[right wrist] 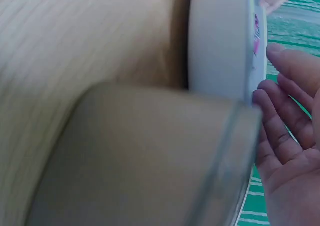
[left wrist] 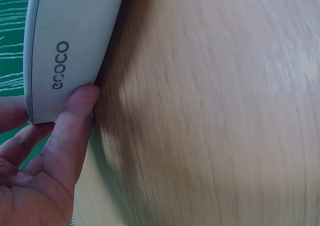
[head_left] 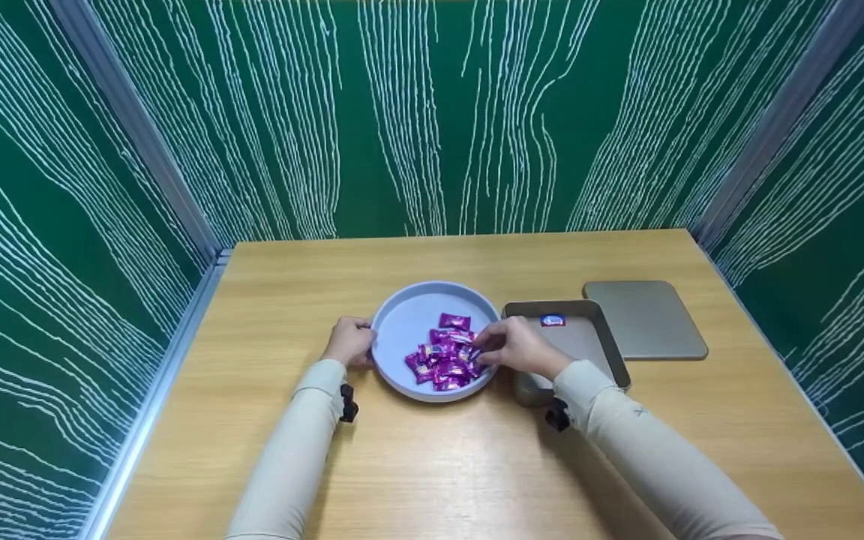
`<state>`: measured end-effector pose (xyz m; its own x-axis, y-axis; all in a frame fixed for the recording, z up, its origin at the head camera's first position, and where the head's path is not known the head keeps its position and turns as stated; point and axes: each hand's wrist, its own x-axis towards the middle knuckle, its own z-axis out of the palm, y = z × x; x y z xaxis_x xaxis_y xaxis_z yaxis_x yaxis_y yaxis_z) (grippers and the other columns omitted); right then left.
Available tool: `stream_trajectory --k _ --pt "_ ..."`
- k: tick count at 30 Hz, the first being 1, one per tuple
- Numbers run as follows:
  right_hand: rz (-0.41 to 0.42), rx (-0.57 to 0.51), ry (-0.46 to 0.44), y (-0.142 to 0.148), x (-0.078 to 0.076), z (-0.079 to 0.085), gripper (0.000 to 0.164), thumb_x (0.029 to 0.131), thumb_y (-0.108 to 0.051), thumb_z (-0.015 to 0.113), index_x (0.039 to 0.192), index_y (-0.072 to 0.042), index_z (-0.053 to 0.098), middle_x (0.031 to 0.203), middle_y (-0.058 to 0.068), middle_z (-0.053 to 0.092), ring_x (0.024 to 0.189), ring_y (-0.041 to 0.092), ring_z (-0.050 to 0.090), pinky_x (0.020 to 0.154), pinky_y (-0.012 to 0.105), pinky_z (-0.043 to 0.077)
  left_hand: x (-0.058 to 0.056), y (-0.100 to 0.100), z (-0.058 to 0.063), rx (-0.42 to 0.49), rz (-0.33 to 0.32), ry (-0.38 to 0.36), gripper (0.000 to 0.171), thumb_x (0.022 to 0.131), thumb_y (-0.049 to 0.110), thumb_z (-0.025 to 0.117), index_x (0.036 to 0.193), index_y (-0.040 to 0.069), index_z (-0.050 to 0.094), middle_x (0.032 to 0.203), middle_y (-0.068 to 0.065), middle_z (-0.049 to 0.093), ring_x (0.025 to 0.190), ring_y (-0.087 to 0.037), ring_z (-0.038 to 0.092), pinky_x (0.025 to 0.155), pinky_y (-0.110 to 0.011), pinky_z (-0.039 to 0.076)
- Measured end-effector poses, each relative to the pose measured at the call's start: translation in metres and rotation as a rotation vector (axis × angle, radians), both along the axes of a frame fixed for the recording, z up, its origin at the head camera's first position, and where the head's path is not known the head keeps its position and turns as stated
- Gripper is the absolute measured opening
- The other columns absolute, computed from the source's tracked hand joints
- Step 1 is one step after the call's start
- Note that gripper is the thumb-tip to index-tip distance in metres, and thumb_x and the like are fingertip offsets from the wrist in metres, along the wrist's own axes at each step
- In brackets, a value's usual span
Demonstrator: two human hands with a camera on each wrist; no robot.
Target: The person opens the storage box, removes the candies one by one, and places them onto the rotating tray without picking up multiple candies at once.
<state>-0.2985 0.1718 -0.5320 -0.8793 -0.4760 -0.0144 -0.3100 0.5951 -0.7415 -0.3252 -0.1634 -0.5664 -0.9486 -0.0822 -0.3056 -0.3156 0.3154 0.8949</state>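
Observation:
A round pale tray [head_left: 409, 307] with a raised rim holds a heap of purple wrapped candies [head_left: 451, 367]. My left hand [head_left: 349, 341] grips its left side. In the left wrist view, the thumb lies on the outer wall marked "ecoco" [left wrist: 60, 65] and the other fingers reach the rim. My right hand [head_left: 518, 346] hangs over the tray's right rim, fingertips among the candies. The right wrist view shows that hand [right wrist: 295, 121] with thumb and fingers apart and nothing between them. One blue-and-red wrapped candy [head_left: 552, 320] lies in a square brown pan [head_left: 616, 360].
Right of the round tray stands the square pan, partly covered by my right hand and sleeve. Behind it, a flat brown lid [head_left: 649, 319] lies on the wooden table [head_left: 304, 277]. Green walls with white lines [head_left: 402, 112] enclose the table's back and sides.

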Motion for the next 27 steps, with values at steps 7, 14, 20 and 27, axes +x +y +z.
stream_trajectory --k 7,14,20,27 --pt "-0.013 -0.080 0.038 0.038 -0.003 0.002 0.026 0.088 -0.004 0.088 0.111 0.004 0.081 0.098 0.017 0.080 0.081 0.011 0.068 0.072 0.020 0.060 0.003 0.000 0.003 -0.006 -0.006 0.001 0.034 0.098 -0.001 0.058 0.127 -0.003 0.076 0.109 -0.020 0.072 0.078 -0.023 0.069 0.060 -0.035 0.068" --pt "0.003 -0.051 0.007 0.080 0.002 0.003 0.027 0.086 -0.005 0.090 0.108 0.007 0.080 0.099 0.022 0.079 0.083 0.008 0.068 0.076 0.016 0.058 0.004 0.000 0.003 -0.010 -0.007 0.005 0.031 0.097 0.000 0.059 0.121 -0.003 0.077 0.103 -0.016 0.070 0.077 -0.023 0.068 0.059 -0.035 0.067" --pt "0.058 -0.012 -0.078 0.107 0.011 0.004 0.029 0.087 -0.001 0.086 0.110 0.013 0.076 0.100 0.028 0.077 0.085 0.011 0.070 0.077 0.015 0.058 0.004 0.000 0.001 0.009 -0.003 0.010 0.032 0.097 -0.001 0.059 0.122 -0.004 0.078 0.101 -0.016 0.072 0.076 -0.022 0.068 0.058 -0.034 0.066" --pt "0.094 0.111 -0.131 0.125 0.016 0.010 0.026 0.089 -0.009 0.085 0.105 0.011 0.078 0.094 0.018 0.079 0.085 0.010 0.068 0.076 0.016 0.056 0.005 0.000 0.003 0.023 -0.002 0.016 0.033 0.097 -0.003 0.058 0.125 -0.005 0.077 0.106 -0.020 0.073 0.076 -0.022 0.068 0.057 -0.031 0.065"
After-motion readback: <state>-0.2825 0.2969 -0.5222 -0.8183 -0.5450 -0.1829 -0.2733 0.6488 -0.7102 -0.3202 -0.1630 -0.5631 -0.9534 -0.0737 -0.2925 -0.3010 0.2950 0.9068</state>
